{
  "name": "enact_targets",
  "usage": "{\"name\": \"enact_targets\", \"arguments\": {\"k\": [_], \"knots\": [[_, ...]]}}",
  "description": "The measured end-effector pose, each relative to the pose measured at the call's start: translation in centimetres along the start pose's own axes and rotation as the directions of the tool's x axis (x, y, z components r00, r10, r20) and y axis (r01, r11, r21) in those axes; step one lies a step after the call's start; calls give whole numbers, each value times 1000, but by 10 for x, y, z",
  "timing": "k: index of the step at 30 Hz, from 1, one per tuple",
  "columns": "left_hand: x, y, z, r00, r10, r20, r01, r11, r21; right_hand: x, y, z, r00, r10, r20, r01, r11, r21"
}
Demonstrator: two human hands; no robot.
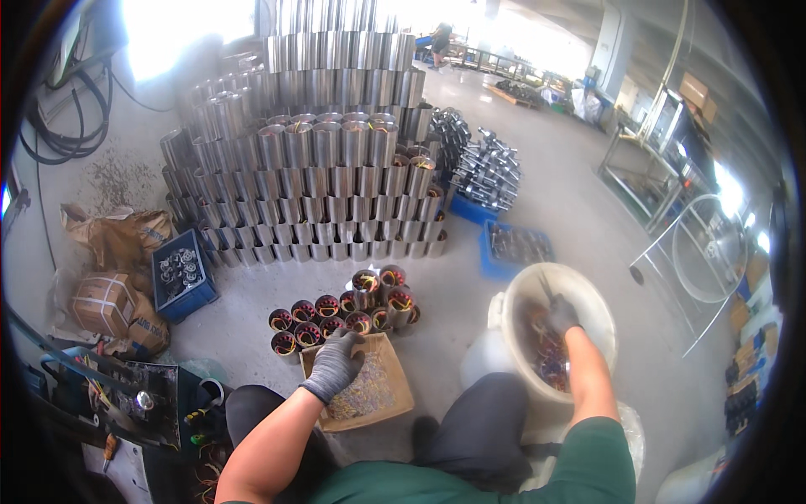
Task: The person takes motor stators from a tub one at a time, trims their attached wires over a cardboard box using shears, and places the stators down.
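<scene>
My left hand [337, 365], in a grey knit glove, is over the far left part of a shallow tan box [401, 403]. Its thumb stands apart from its bent fingers, and nothing shows in them. Many small yellowish bits [365, 391] cover the box's bottom. Just beyond stand several short metal cylinders [366, 284] with red and yellow wires inside. At the right, my right hand [564, 314], in a dark glove, reaches into a round white tub [601, 307]. It is closed on a thin dark rod-like tool [546, 284], blurred by motion. Dark reddish wire-like pieces [537, 340] lie in the tub.
Ahead rises a tall stack of steel cylinders [332, 181]. Metal shafts [489, 172] and a blue crate [514, 244] stand to its right. A blue bin [183, 273] of metal parts and a cardboard box [104, 304] are at left. A wheeled metal frame [655, 168] is at right.
</scene>
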State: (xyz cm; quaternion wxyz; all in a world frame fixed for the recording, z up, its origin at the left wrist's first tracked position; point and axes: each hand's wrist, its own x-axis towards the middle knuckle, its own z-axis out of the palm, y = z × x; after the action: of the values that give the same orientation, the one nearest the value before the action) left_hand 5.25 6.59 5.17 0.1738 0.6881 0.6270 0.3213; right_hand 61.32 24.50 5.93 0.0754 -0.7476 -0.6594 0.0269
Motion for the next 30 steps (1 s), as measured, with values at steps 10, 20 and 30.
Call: {"name": "enact_targets", "arguments": {"k": [10,20,30], "knots": [[-5,33,-21,988,134,-71,-140,985,-102,-31,-50,-76,944,82,-321,153,751,642],[-30,71,-30,957,277,-81,-282,837,-469,-167,-296,-55,797,-445,-410,594,448,669],[-42,56,-16,957,187,219,-123,953,-276,-200,-336,46,914,-396,88,101,432,896]]}}
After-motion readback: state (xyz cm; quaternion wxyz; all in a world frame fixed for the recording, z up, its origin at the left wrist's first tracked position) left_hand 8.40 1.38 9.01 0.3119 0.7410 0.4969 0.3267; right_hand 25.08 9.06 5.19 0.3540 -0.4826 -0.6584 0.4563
